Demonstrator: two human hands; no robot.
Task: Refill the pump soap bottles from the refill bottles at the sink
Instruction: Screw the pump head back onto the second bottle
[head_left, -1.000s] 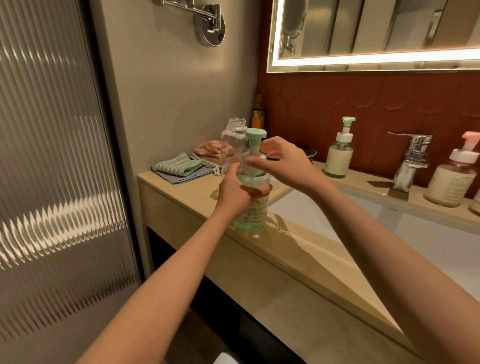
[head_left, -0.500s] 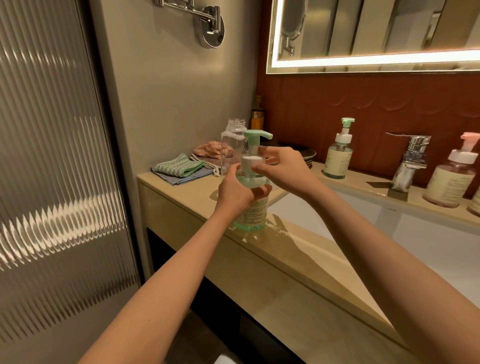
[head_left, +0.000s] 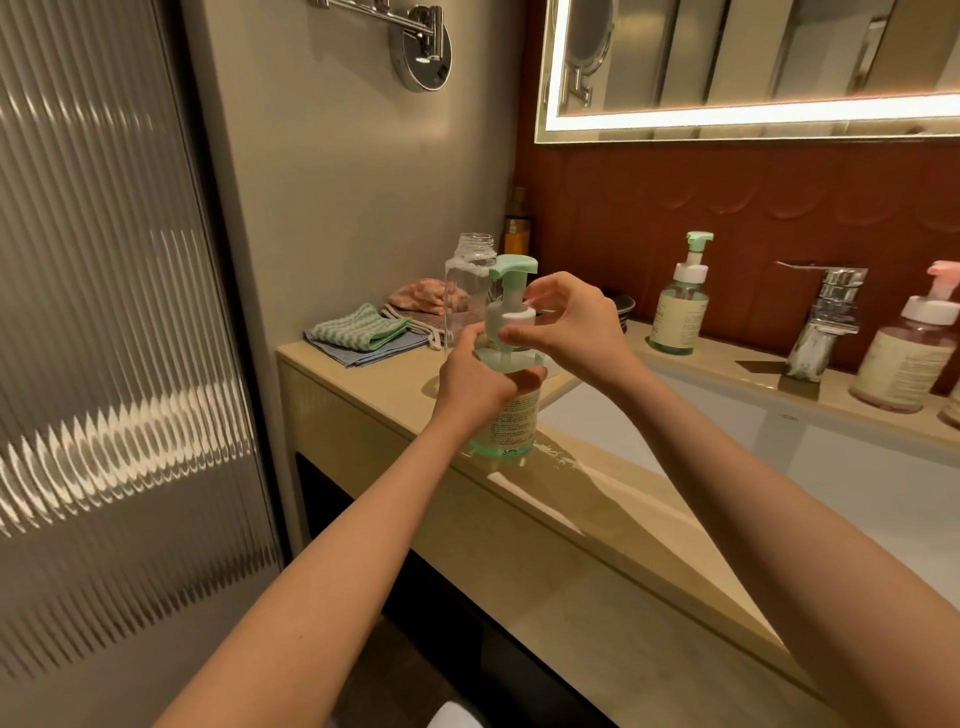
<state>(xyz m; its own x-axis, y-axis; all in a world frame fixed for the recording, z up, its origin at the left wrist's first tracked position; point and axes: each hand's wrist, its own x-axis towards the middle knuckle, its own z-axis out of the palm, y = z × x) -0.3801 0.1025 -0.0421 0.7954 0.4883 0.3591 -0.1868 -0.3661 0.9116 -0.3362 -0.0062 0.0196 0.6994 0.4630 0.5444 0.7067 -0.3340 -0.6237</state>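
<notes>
A clear pump soap bottle (head_left: 511, 421) with a green tint and a label stands on the beige counter (head_left: 571, 499) at the sink's left corner. My left hand (head_left: 475, 382) grips its shoulder. My right hand (head_left: 571, 325) pinches the white collar of its green pump head (head_left: 511, 291), which sits raised above the bottle neck with the stem showing. Just behind stands a clear bottle (head_left: 465, 296) with an open mouth and no cap. A second green pump bottle (head_left: 680, 306) and a pink pump bottle (head_left: 906, 353) stand on the back ledge.
A chrome tap (head_left: 821, 322) stands on the ledge between the two far bottles, above the white basin (head_left: 779, 457). Folded cloths (head_left: 363, 332) lie at the counter's back left. An amber bottle (head_left: 517, 228) stands in the corner. Droplets lie on the counter by the held bottle.
The pump head has turned under my right hand, its spout swinging round, and it has risen off the bottle neck. My left hand has kept its grip on the bottle.
</notes>
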